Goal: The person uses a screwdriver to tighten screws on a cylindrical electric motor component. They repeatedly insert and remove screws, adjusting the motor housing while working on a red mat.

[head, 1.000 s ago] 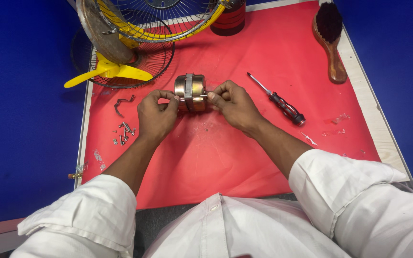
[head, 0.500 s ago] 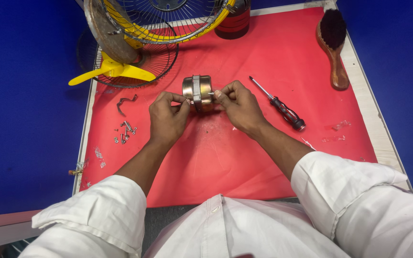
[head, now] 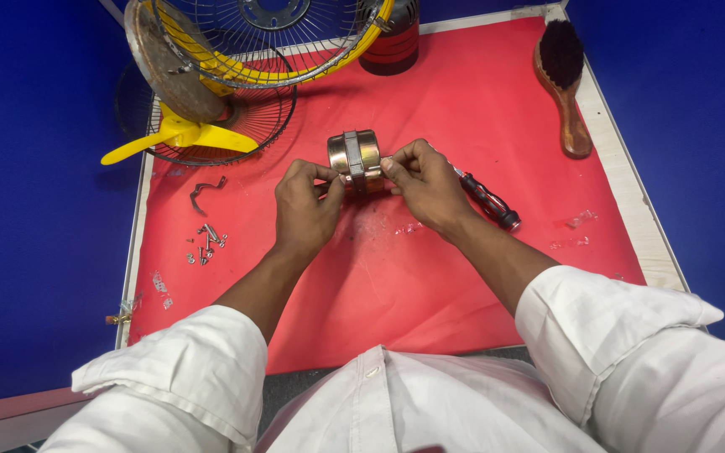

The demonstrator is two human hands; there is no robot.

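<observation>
A small cylindrical metal motor (head: 354,155), brass-coloured with a grey band round its middle, is held between both hands above the red mat (head: 480,109). My left hand (head: 305,205) grips its left end with thumb and fingers. My right hand (head: 425,184) pinches its right end. A red-and-black-handled screwdriver (head: 488,201) lies on the mat just right of my right hand, partly hidden behind it.
A wire fan guard with yellow rim (head: 253,38) and a yellow fan blade (head: 174,138) lie at the back left. Loose screws (head: 207,243) and a bent metal clip (head: 203,191) sit left. A wooden brush (head: 564,84) lies back right, a dark red cylinder (head: 389,42) behind.
Both hands and the motor sit slightly further right and lower in the view as the camera shifted; the grip on the motor looks unchanged.
</observation>
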